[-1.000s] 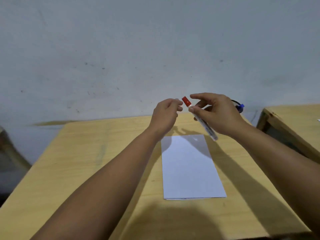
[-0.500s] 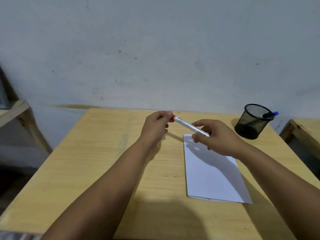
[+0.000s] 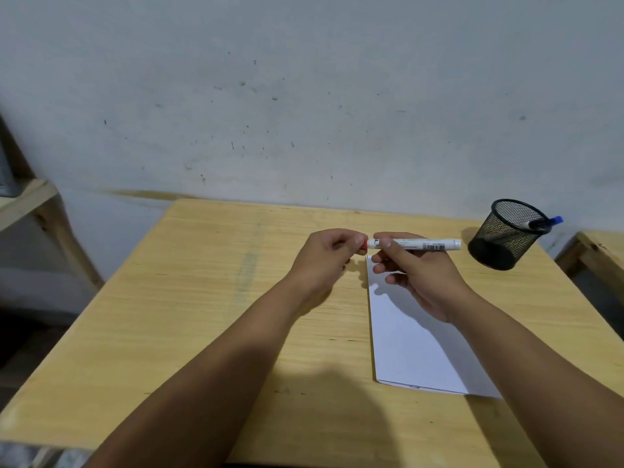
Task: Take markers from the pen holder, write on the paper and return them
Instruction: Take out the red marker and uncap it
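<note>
A white marker (image 3: 418, 244) with a red cap lies level in the air above the far end of the white paper (image 3: 408, 346). My right hand (image 3: 417, 275) grips its barrel. My left hand (image 3: 326, 256) pinches the red cap (image 3: 364, 244) at the marker's left end, and the cap is mostly hidden by the fingers. A black mesh pen holder (image 3: 506, 236) stands at the table's back right with a blue-capped marker (image 3: 545, 222) leaning out of it.
The wooden table (image 3: 209, 315) stands against a grey wall. Another wooden table edge (image 3: 597, 251) is close on the right, and a wooden frame (image 3: 30, 204) on the left.
The marker has swung from tilted to level, and my left hand has closed on its red cap. The view has shifted, bringing the pen holder into sight.
</note>
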